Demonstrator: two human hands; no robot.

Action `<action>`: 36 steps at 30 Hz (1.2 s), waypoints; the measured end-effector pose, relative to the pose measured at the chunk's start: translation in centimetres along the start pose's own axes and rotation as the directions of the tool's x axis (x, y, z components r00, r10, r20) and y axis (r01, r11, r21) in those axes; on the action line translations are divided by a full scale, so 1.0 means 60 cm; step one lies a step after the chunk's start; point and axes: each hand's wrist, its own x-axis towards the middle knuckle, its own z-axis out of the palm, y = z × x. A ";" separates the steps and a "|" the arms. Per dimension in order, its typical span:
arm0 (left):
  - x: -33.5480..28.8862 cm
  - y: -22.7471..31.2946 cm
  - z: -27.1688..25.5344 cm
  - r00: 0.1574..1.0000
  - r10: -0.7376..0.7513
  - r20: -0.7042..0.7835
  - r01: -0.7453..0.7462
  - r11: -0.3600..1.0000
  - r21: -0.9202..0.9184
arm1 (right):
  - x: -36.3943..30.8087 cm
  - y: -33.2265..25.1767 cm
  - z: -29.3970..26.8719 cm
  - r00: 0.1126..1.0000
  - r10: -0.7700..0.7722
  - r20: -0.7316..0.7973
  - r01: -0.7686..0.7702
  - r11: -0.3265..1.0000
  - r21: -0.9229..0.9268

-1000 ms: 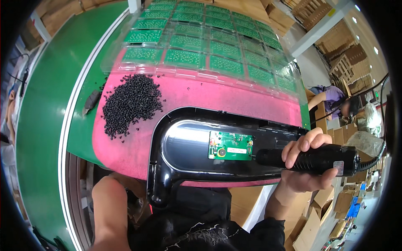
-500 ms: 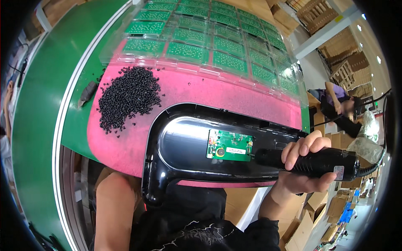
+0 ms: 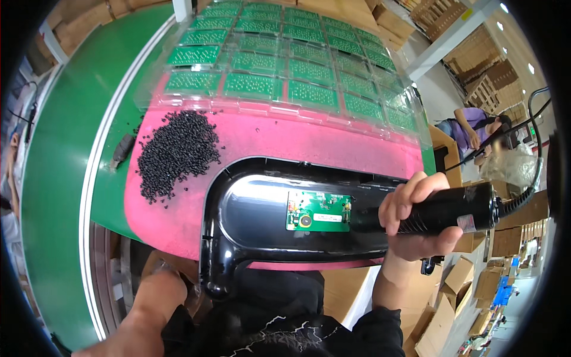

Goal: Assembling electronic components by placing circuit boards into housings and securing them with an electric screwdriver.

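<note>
My right hand (image 3: 416,214) is closed around a black electric screwdriver (image 3: 452,209), which lies nearly level with its front end pointing left. A cable runs out of its rear end. Below it rests a glossy black plastic housing (image 3: 256,238), curved at its left end. Inside the housing sits a green circuit board (image 3: 321,214) with small components and a white label. The screwdriver's front end is close to the board's right edge; whether its tip touches anything cannot be made out. My bare left arm (image 3: 151,303) shows at the lower left, but its hand is not visible.
A pink mat (image 3: 279,134) on the green table (image 3: 56,178) bears a heap of small black screws (image 3: 178,152). Clear trays (image 3: 279,110) of green circuit boards stand beyond. Cardboard boxes (image 3: 437,333) are at the right, with another person (image 3: 473,128) farther back.
My left forearm has swung outward to the lower left. The rear end of the screwdriver has risen slightly in my right hand. The whole view has shifted a little.
</note>
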 end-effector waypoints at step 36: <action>-0.157 0.190 -0.062 0.824 0.260 -0.504 0.516 0.023 0.856 | -0.259 -0.068 -0.337 0.395 -0.757 -0.520 -0.251 0.455 -0.854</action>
